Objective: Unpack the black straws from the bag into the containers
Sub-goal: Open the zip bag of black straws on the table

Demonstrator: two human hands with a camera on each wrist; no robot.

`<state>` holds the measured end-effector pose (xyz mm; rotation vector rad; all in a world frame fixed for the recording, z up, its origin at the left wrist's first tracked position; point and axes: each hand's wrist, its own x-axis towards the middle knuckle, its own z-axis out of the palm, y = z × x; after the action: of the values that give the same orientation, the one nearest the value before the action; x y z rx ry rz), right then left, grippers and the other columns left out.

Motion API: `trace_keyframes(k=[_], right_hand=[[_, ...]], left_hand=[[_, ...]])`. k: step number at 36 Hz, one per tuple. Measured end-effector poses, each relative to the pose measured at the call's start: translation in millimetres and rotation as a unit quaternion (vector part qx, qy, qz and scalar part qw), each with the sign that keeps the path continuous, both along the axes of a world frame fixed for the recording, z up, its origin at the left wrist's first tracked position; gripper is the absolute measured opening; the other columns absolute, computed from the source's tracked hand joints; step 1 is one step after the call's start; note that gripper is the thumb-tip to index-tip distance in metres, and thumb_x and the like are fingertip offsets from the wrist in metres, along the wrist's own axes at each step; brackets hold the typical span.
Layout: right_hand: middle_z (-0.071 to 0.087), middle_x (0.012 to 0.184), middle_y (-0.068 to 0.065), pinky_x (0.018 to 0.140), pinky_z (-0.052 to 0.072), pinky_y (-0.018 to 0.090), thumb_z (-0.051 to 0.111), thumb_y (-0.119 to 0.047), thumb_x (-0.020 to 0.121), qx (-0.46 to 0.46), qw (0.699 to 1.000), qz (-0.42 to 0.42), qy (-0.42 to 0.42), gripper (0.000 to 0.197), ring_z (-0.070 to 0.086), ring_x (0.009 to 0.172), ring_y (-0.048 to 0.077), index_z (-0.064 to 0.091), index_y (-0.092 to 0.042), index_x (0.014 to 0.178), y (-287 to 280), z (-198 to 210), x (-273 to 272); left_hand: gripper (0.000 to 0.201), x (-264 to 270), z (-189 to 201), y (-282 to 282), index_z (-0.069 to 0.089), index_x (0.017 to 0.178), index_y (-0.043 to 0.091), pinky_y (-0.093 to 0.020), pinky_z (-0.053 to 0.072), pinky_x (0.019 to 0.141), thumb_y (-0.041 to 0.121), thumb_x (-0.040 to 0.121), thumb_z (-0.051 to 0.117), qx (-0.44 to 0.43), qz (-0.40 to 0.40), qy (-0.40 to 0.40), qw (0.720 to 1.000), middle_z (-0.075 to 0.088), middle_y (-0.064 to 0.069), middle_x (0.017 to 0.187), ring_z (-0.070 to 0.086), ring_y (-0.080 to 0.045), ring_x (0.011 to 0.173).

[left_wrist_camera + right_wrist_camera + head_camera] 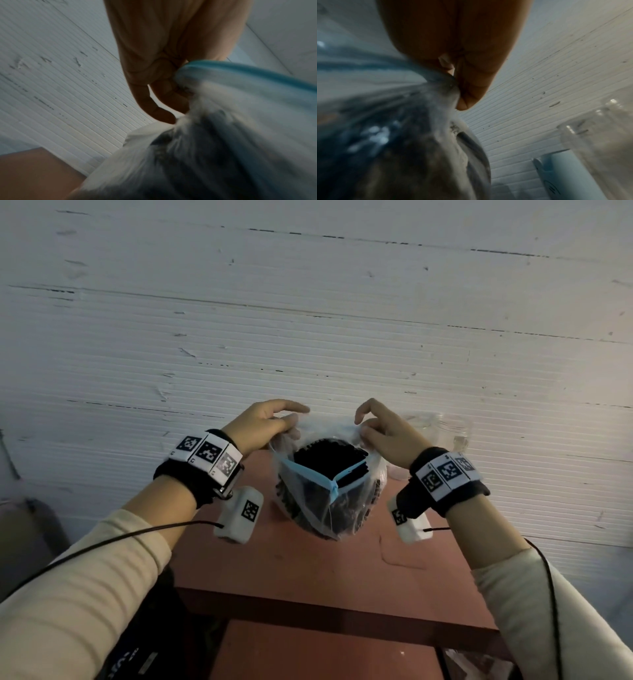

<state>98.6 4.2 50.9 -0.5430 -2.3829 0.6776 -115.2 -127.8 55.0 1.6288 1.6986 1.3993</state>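
I have my left hand [263,422] pinching the left rim of the bag [329,491], and my right hand [383,429] pinching the right rim, holding its mouth spread. It is thin, crinkly clear plastic with a blue zip strip [308,472] along the near edge (the wrist views blur it badly). Inside stands a dense bundle of black straws [330,457], ends up, the bag sitting on the reddish, matte tabletop [308,570]. Behind my right hand are clear, round containers [452,433], probably plastic jars, partly hidden by that hand. A ribbed white wall [308,320] rises behind everything.
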Motion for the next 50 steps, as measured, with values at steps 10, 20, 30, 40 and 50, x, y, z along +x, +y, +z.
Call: trace_keyframes(k=[10,20,30,40,50], right_hand=[[0.063,0.098,0.000,0.076,0.045,0.021,0.054,-0.009,0.094,0.080,0.996,-0.013,-0.038,0.017,0.059,0.081,0.016,0.058,-0.025,0.089,5,-3,-3],[0.047,0.106,-0.001,0.082,0.037,0.016,0.051,-0.038,0.096,0.122,0.991,-0.059,-0.014,0.029,0.049,0.091,0.007,0.061,-0.035,0.123,-5,-8,19],[0.037,0.105,-0.005,0.073,0.036,0.013,0.081,-0.051,0.062,0.038,0.995,0.004,-0.095,0.094,0.040,0.078,0.007,0.026,-0.059,0.139,-29,-29,34],[0.046,0.074,-0.003,0.056,0.031,0.011,0.081,-0.032,0.072,0.097,0.993,-0.074,0.008,0.040,0.041,0.064,0.008,0.042,-0.023,0.070,-16,-42,4],[0.053,0.091,0.009,0.072,0.048,0.040,0.044,-0.029,0.096,0.148,0.971,-0.185,-0.008,0.031,0.054,0.079,0.032,0.049,-0.021,0.126,-30,-41,-12]], left_hand=[[0.038,4,-10,2,0.067,0.080,0.022,-0.025,0.039,0.055,0.003,0.100,0.039,-0.033,0.005,-0.028,0.999,0.057,0.001,0.074,0.045,-0.013,0.056],[0.035,10,-1,10,0.074,0.094,0.018,-0.026,0.050,0.068,0.000,0.092,0.044,-0.063,0.048,-0.128,0.989,0.065,-0.001,0.086,0.057,-0.011,0.065],[0.030,4,-9,9,0.063,0.106,0.021,-0.038,0.054,0.086,-0.003,0.090,0.054,-0.032,0.096,-0.150,0.984,0.062,-0.010,0.099,0.062,-0.022,0.083],[0.025,8,-20,4,0.060,0.109,0.020,-0.033,0.054,0.071,0.038,0.093,0.056,-0.074,0.196,-0.067,0.976,0.061,-0.010,0.107,0.060,-0.022,0.084],[0.068,23,-10,2,0.018,0.153,0.024,-0.044,0.039,0.109,0.039,0.095,0.051,-0.153,0.106,-0.087,0.979,0.035,-0.010,0.150,0.044,-0.030,0.131]])
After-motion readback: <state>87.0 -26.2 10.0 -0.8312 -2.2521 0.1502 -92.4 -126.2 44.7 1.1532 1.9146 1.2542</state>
